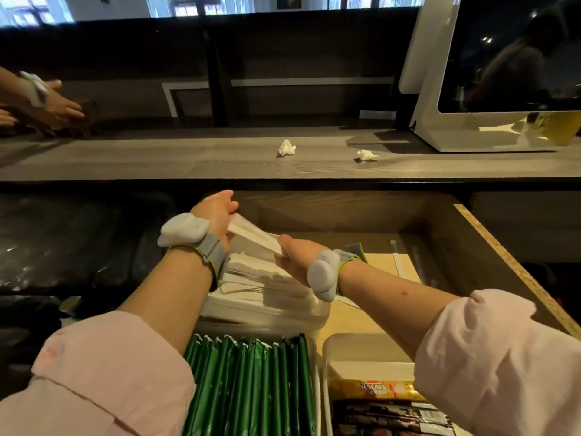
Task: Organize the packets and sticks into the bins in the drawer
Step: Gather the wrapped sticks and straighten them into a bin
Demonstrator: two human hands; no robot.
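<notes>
I held a bundle of white sticks (251,236) between both hands, above the clear bin (267,306) at the back left of the drawer (446,247). My left hand (217,212) had its fingers pinched on the far end; my right hand (295,258) had its fingers pinched on the near end. The bundle's long axis ran from far-left down to near-right, tilted, the far end higher. The bin with more white sticks lay straight below, its length running much the same way, so I judged the bundle needed only lowering and a slight levelling. Green sticks (251,388) filled the nearer bin; coffee packets (383,407) lay in the bin under my right arm.
</notes>
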